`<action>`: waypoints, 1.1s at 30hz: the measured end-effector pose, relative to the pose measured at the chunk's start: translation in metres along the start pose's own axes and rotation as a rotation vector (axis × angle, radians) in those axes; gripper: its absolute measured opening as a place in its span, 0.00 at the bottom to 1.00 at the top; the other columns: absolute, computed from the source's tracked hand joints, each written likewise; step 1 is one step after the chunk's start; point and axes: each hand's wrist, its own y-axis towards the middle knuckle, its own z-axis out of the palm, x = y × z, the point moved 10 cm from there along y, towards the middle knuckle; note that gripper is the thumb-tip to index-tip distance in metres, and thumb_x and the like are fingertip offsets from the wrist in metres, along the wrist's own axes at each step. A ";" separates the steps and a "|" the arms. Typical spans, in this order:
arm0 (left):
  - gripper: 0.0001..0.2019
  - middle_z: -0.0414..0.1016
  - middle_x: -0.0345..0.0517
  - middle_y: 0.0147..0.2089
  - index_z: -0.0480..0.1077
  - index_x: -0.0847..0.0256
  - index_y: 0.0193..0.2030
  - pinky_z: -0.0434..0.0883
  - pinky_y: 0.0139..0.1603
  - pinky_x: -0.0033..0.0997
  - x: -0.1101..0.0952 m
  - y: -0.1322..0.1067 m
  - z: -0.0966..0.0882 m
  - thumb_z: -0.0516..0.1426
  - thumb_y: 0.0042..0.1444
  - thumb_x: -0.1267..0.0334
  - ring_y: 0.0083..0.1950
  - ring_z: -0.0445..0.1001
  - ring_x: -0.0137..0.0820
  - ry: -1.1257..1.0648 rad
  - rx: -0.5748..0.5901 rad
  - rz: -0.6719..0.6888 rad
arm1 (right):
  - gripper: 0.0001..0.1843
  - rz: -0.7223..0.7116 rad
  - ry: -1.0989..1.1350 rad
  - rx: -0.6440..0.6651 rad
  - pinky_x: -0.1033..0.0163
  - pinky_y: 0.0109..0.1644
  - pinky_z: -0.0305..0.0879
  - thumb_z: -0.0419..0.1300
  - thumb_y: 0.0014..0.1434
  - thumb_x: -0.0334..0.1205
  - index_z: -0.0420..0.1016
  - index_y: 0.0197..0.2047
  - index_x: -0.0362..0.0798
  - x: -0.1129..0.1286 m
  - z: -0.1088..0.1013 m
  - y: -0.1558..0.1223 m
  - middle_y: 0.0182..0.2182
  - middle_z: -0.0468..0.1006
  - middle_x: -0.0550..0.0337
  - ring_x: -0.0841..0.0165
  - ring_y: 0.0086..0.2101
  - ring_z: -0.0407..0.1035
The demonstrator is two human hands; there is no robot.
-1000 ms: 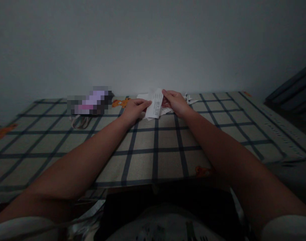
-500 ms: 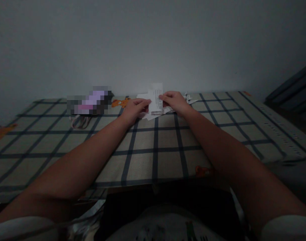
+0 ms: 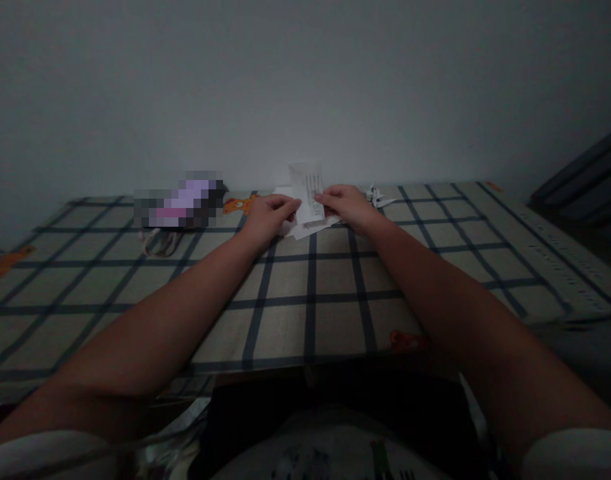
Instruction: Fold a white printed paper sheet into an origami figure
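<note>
A thin, white paper sheet with rows of dark print (image 3: 309, 193) stands tilted upright near the far edge of the surface (image 3: 285, 327), its top spreading slightly wider than its lower part, its lettering too small to read. The left hand (image 3: 273, 215) pinches its left edge between thumb and fingers; the right hand (image 3: 348, 207) has its grip pressed together on the right edge, thumb in front. Beneath and just behind it lie flat, white loose papers with straight edges (image 3: 305, 232). Just beyond the right hand sits a spiky heap of folded-looking white paper (image 3: 377, 197). A woven-looking beige cloth with dark blue checks (image 3: 335, 277) covers the surface, printed with an orange bear figure (image 3: 239, 205) beside the left hand. Farther left rests a blurred-out purple and dark object (image 3: 190, 198), a pale looped cord (image 3: 161, 243) lying against it. Behind rises a plain, matte grey wall (image 3: 305, 87).
</note>
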 end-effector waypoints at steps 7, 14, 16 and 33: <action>0.14 0.71 0.40 0.24 0.75 0.63 0.28 0.62 0.31 0.27 -0.006 -0.002 -0.001 0.61 0.54 0.53 0.27 0.65 0.26 -0.059 -0.026 0.029 | 0.11 0.029 0.028 0.036 0.70 0.30 0.65 0.65 0.58 0.43 0.75 0.33 0.43 0.001 0.005 -0.002 0.27 0.75 0.62 0.76 0.26 0.67; 0.15 0.70 0.40 0.23 0.74 0.63 0.26 0.62 0.31 0.26 -0.007 -0.002 0.000 0.61 0.55 0.52 0.26 0.65 0.25 -0.047 -0.025 0.019 | 0.12 -0.007 -0.145 -0.041 0.71 0.26 0.60 0.65 0.58 0.42 0.72 0.28 0.43 0.005 -0.004 0.000 0.20 0.70 0.64 0.77 0.22 0.64; 0.15 0.70 0.39 0.23 0.74 0.63 0.26 0.62 0.30 0.26 -0.007 -0.002 0.000 0.61 0.56 0.53 0.26 0.64 0.25 -0.059 -0.026 0.023 | 0.11 -0.006 -0.128 -0.028 0.71 0.27 0.62 0.65 0.59 0.42 0.73 0.30 0.43 0.004 -0.002 0.000 0.21 0.72 0.64 0.76 0.22 0.65; 0.17 0.69 0.39 0.21 0.70 0.62 0.24 0.53 0.20 0.26 0.017 -0.004 0.012 0.64 0.50 0.49 0.19 0.60 0.23 -0.038 0.092 -0.159 | 0.10 0.005 -0.261 -0.031 0.71 0.25 0.59 0.64 0.59 0.40 0.74 0.29 0.42 0.013 -0.001 -0.007 0.20 0.70 0.64 0.76 0.22 0.64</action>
